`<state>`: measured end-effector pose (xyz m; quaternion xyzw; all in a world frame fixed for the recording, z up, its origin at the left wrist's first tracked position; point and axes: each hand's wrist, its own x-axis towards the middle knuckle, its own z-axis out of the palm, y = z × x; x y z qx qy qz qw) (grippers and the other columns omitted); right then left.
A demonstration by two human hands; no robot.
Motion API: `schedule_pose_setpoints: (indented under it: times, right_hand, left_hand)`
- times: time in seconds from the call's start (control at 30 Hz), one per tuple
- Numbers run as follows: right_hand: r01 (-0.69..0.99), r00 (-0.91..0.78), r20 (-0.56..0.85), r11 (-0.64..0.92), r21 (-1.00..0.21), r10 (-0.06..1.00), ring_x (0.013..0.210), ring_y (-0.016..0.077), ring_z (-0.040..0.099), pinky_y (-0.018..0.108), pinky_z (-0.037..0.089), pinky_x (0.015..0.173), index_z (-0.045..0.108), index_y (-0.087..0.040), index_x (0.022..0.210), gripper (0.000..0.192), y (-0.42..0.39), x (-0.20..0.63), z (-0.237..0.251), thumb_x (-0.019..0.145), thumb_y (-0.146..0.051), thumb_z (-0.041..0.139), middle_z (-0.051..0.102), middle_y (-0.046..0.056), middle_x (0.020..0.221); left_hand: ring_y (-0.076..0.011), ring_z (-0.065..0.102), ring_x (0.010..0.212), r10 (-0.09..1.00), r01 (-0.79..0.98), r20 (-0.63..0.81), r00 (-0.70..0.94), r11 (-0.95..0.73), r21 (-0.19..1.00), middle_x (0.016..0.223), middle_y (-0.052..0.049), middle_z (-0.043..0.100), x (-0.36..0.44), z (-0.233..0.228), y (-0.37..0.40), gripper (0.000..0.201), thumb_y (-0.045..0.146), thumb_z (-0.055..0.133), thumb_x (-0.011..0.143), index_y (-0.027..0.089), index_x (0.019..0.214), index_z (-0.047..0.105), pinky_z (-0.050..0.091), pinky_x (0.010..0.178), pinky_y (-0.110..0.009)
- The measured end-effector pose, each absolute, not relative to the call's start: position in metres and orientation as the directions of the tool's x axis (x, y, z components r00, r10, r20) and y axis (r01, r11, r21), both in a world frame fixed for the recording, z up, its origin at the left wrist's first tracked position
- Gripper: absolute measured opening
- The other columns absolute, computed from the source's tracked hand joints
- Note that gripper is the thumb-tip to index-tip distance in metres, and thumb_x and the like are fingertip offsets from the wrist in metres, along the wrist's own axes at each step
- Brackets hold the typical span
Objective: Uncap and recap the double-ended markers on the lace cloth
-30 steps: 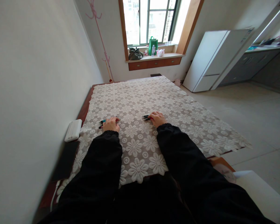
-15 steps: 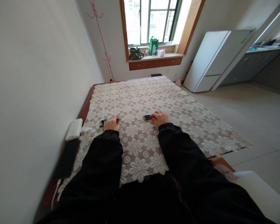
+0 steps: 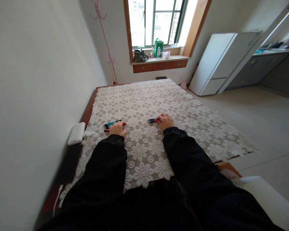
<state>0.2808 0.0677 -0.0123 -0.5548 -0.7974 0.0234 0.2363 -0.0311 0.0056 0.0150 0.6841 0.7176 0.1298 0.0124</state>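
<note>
Both hands lay on the lace cloth [image 3: 144, 96] near the table's near edge. Left hand [image 3: 118, 128] had slid rightward, uncovering teal pens [image 3: 112, 123] it touched with loosely curled fingers. Right hand [image 3: 165, 121] stayed closed on a red-and-black pen bundle [image 3: 153, 120], barely shifted.

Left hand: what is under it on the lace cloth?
Pens, teal, black and one red, stick out leftward from under the left hand on the lace cloth. Their right ends are covered by the fingers, so the exact count is hidden.
</note>
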Motion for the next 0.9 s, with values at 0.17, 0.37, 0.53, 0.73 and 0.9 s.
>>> schedule_pose_setpoints:
  times: [0.17, 0.37, 0.53, 0.73, 0.9]
  right_hand:
    - [0.867, -0.287, 0.348, 0.397, -0.303, 0.893, 0.107, 0.0265, 0.05, 0.04, 0.04, 0.09, 0.072, -0.025, 0.093, 0.012, 0.068, 0.281, -0.013, 0.089, -0.024, 0.06, 0.065, 0.007, 0.107]
    - [0.868, -0.288, 0.337, 0.393, -0.304, 0.896, 0.107, 0.0266, 0.051, 0.04, 0.039, 0.09, 0.072, -0.025, 0.094, 0.013, 0.067, 0.279, -0.011, 0.09, -0.024, 0.06, 0.065, 0.007, 0.107]
    - [0.865, -0.289, 0.337, 0.395, -0.31, 0.896, 0.106, 0.0267, 0.051, 0.04, 0.04, 0.09, 0.072, -0.024, 0.092, 0.013, 0.068, 0.279, -0.012, 0.09, -0.024, 0.06, 0.066, 0.007, 0.105]
    - [0.86, -0.294, 0.342, 0.404, -0.313, 0.892, 0.106, 0.0263, 0.051, 0.04, 0.042, 0.09, 0.073, -0.025, 0.094, 0.015, 0.071, 0.281, -0.017, 0.089, -0.023, 0.059, 0.066, 0.008, 0.105]
    - [0.866, -0.288, 0.349, 0.398, -0.303, 0.892, 0.106, 0.0262, 0.051, 0.04, 0.042, 0.09, 0.072, -0.025, 0.095, 0.019, 0.07, 0.281, -0.018, 0.088, -0.018, 0.056, 0.066, 0.007, 0.106]
  left_hand:
    - [-0.0303, 0.059, 0.107, 0.982, 0.978, 0.157, -0.106, 0.074, 0.194, 0.108, -0.007, 0.071, -0.032, 0.015, 0.005, 0.029, 0.015, 0.055, 0.076, 0.023, 0.101, 0.068, 0.04, 0.088, -0.043]
    - [-0.0298, 0.058, 0.108, 0.987, 0.974, 0.156, -0.042, 0.006, 0.224, 0.109, -0.006, 0.072, -0.031, 0.015, 0.006, 0.031, 0.012, 0.055, 0.077, 0.024, 0.102, 0.069, 0.041, 0.088, -0.043]
    - [-0.0276, 0.058, 0.111, 0.97, 0.948, 0.226, 0.089, -0.153, 0.281, 0.111, -0.006, 0.071, -0.024, 0.019, 0.004, 0.03, 0.013, 0.054, 0.083, 0.023, 0.107, 0.069, 0.042, 0.093, -0.042]
    - [-0.0225, 0.059, 0.112, 0.901, 0.864, 0.348, 0.258, -0.376, 0.335, 0.112, -0.007, 0.07, -0.011, 0.022, -0.003, 0.028, 0.017, 0.045, 0.094, 0.023, 0.106, 0.069, 0.042, 0.1, -0.038]
    - [-0.0204, 0.06, 0.11, 0.832, 0.785, 0.5, 0.24, -0.47, 0.404, 0.11, -0.008, 0.069, -0.004, 0.021, -0.011, 0.028, 0.023, 0.042, 0.098, 0.023, 0.103, 0.069, 0.045, 0.1, -0.037]
